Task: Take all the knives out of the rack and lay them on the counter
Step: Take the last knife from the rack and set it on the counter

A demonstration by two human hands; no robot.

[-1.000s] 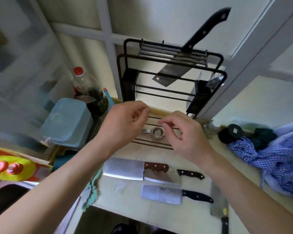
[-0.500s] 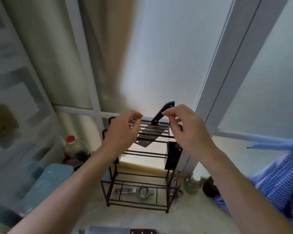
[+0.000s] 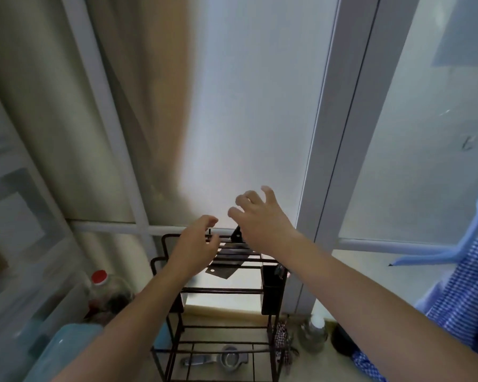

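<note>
A black wire rack (image 3: 268,337) stands on the counter against the window. One cleaver (image 3: 226,260) sits in the top slots, its blade hanging below the bars, its black handle mostly hidden behind my right hand. My right hand (image 3: 260,219) hovers over that handle with fingers spread, holding nothing. My left hand (image 3: 196,246) is just left of it above the rack's top bars, fingers curled and apart, also holding nothing. The knives lying on the counter are out of view.
A red-capped bottle (image 3: 105,288) and a blue lidded tub (image 3: 64,351) stand left of the rack. A metal squeezer (image 3: 226,359) lies on the rack's bottom shelf. A small jar (image 3: 315,329) and blue checked cloth (image 3: 464,293) are on the right.
My view has tilted up from the counter to the window. Both hands rose from the rack's lower shelf to its top, and my right hand's fingers have spread over the cleaver handle.
</note>
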